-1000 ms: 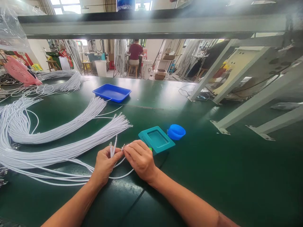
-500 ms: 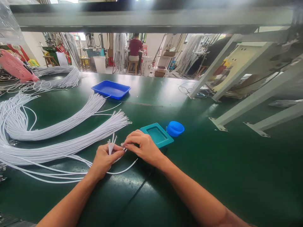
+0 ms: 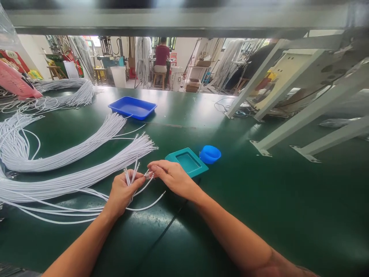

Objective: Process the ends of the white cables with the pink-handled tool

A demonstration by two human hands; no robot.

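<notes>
Two hands work at the near middle of the green table: one left hand and one right hand. The left hand grips a small bunch of white wires, about four ends sticking up; the exact number is hard to tell. Three big wire bundles lie at nine to eleven o'clock: one, a second, a third. There is one blue tray at twelve o'clock, one teal tray and one blue bowl at one o'clock. One person sits far off at twelve.
</notes>
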